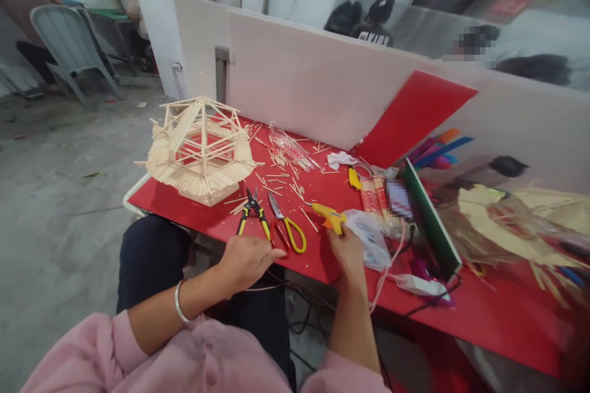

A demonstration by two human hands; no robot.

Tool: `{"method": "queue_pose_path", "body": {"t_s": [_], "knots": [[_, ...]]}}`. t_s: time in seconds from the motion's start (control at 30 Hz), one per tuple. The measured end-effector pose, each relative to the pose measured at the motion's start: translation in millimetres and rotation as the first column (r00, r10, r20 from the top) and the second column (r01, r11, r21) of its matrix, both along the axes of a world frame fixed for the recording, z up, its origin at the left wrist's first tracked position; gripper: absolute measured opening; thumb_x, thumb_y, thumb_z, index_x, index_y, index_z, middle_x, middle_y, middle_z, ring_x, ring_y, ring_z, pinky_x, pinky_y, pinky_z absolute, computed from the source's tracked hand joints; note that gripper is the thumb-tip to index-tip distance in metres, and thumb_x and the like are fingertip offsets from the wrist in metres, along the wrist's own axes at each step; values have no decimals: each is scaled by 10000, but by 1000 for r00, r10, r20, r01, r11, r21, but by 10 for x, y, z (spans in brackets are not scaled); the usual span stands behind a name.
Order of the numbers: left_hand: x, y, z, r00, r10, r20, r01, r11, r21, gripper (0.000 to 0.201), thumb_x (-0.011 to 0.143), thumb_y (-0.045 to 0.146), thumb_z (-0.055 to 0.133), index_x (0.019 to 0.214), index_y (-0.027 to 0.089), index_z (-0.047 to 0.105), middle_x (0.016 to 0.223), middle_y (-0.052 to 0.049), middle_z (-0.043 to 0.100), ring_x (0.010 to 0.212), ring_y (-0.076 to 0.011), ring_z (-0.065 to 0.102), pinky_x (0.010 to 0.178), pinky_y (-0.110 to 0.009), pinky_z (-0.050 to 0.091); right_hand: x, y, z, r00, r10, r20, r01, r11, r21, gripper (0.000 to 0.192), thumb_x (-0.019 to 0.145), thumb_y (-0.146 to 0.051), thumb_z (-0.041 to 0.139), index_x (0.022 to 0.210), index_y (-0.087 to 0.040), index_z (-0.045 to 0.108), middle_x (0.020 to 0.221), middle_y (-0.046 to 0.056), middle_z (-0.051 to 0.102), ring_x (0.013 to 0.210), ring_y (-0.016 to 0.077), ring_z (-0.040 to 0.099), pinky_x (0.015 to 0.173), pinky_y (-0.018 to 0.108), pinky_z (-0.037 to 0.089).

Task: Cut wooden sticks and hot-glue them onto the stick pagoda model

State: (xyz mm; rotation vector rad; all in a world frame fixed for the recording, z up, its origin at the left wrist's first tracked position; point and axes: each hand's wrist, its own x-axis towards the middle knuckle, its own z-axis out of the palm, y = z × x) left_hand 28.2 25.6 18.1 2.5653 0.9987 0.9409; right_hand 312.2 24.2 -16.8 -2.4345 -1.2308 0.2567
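Note:
My right hand (346, 252) grips a yellow glue gun (328, 217), its nozzle pointing left over the red table (193, 212). At the table's near edge, my left hand (244, 261) is curled with the fingertips pinched together; a thin stick may be between them, but it is too small to tell. Just beyond that hand lie yellow-handled pliers (252, 212) and yellow-handled scissors (288, 227). A hexagonal roofed model made of wooden sticks (200, 150) stands at the table's left end.
Loose sticks (281, 175) and a clear plastic packet (292, 146) lie mid-table. Stick packets, a plastic bag (371, 236) and cables crowd the right. A white partition (313, 77) and a leaning red board (412, 116) back the table. A grey chair (69, 43) stands far left.

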Motion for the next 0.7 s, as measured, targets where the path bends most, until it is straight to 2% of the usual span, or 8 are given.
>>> {"method": "queue_pose_path", "body": {"t_s": [0.1,0.2,0.3,0.43,0.5,0.57,0.63,0.7], "knots": [[68,29,-148,998,50,-42,-53,997,-61,378,944,341,505,629,164,615,579,-34,646,528,-139,604,489,-241,317,62,212,-68,998,-13,57,15,999,-38,407,795,-314,438,999,-68,690,801,150,690,758,251,613,686,320,416],[48,42,-211,999,29,-33,-34,990,-138,206,900,141,495,882,178,697,833,-60,745,736,-161,690,599,-229,435,33,223,-57,990,-38,135,41,999,-24,454,820,-270,436,1136,-17,642,985,237,673,915,301,616,767,362,419],[43,34,-233,1000,22,4,-21,979,-204,323,858,49,469,1043,206,682,983,-51,752,854,-154,696,713,-233,477,-50,130,-14,983,-10,185,7,1000,19,480,872,-291,414,1259,-62,583,1175,235,622,1072,317,574,853,383,401],[84,1,-213,991,106,-83,-124,959,-253,286,945,243,464,753,181,667,673,-44,687,633,-164,645,612,-261,458,-163,72,6,979,161,129,-159,987,-21,338,881,-333,469,1108,-199,681,1072,86,701,975,228,626,789,295,423],[92,24,-120,994,71,-84,-89,970,-227,388,947,286,464,607,177,615,616,-55,643,636,-176,629,656,-296,475,-209,66,1,974,197,114,-193,980,-41,310,878,-339,486,1064,-203,693,1066,74,706,962,217,632,769,282,424],[81,91,73,1000,-14,-6,13,982,-188,312,912,240,500,650,172,654,845,-109,703,869,-220,655,827,-365,488,-247,48,-5,971,210,111,-206,977,-47,325,892,-349,466,1076,-193,684,1064,82,704,947,213,635,760,281,425],[49,147,327,993,-72,97,90,976,-196,217,856,165,522,964,182,710,1269,-147,612,1182,-268,556,968,-421,443,-270,16,-17,971,216,106,-212,976,-48,346,905,-375,441,1091,-199,674,1043,80,705,917,204,639,749,278,428],[-6,62,512,975,-132,181,189,918,-348,430,840,102,485,1226,234,621,1358,-106,558,1183,-217,563,922,-356,485,-267,-11,-45,966,228,121,-224,974,-46,370,907,-405,425,1109,-205,663,1021,84,702,893,206,639,737,282,429]]}}
